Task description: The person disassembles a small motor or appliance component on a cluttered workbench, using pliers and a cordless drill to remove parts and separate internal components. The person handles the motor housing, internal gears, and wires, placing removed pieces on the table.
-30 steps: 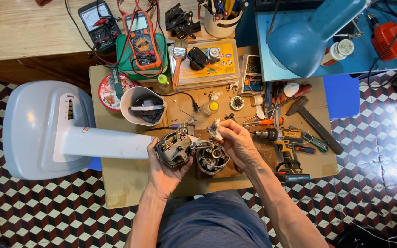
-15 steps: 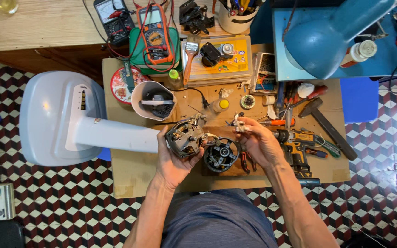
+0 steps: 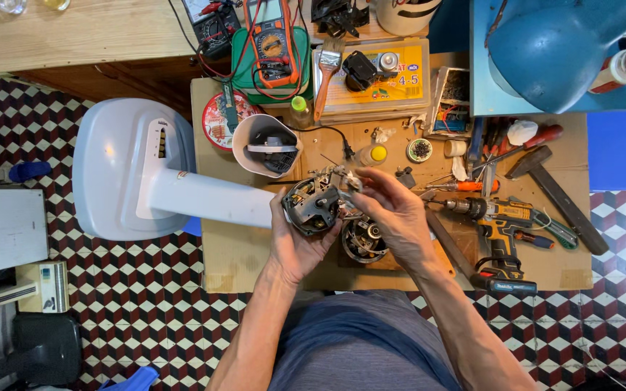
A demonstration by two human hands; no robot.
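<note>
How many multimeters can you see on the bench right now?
2: an orange multimeter lying on the green case at the bench's far edge, and a dark multimeter just left of it. Others may be hidden beyond the frame.

We cannot tell what the right hand (image 3: 393, 213) pinches: its fingertips blur over the motor (image 3: 313, 206), whose underside the left hand (image 3: 295, 242) covers. A second motor part (image 3: 362, 240) lies half hidden beneath that right palm. The blue lamp (image 3: 559, 51) is cut by the top edge (and hides the bench beneath).
</note>
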